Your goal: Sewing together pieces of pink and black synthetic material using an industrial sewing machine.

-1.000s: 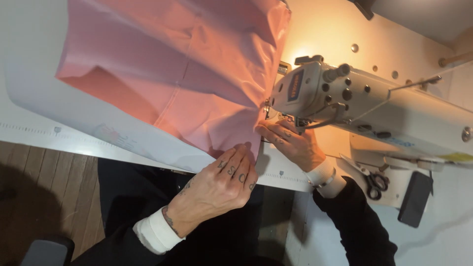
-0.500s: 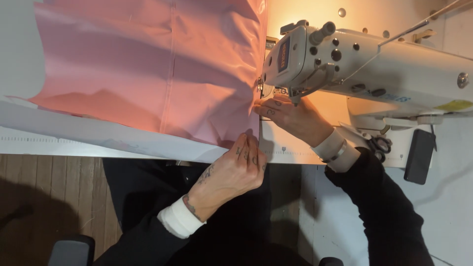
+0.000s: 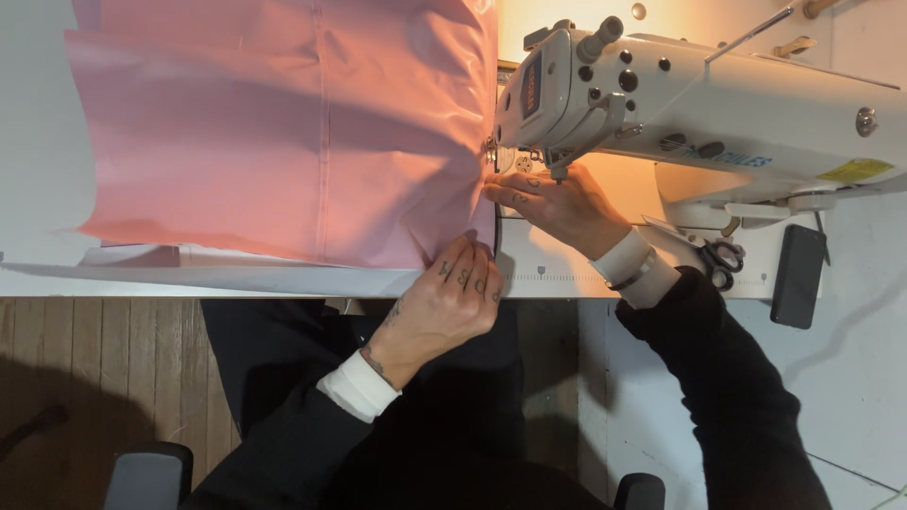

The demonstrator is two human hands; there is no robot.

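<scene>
A large sheet of pink fabric (image 3: pixel 283 132) lies spread across the white table (image 3: pixel 567 274), its right edge running under the head of a white sewing machine (image 3: pixel 699 104). My left hand (image 3: pixel 444 307) pinches the fabric's near right corner at the table's front edge. My right hand (image 3: pixel 557 203) rests flat beside the needle area under the machine head, fingertips pressing the fabric edge. Both arms wear black sleeves with white cuffs.
Black-handled scissors (image 3: pixel 718 260) lie on the table under the machine arm. A dark phone-like slab (image 3: pixel 798 274) sits at the table's right end. Wooden floor (image 3: pixel 85 378) shows below, and chair armrests (image 3: pixel 146 472) appear at the bottom.
The view has swung so the table edge now runs level. My left hand stays at the fabric's corner and my right hand keeps pressing by the needle; the fabric looks flatter.
</scene>
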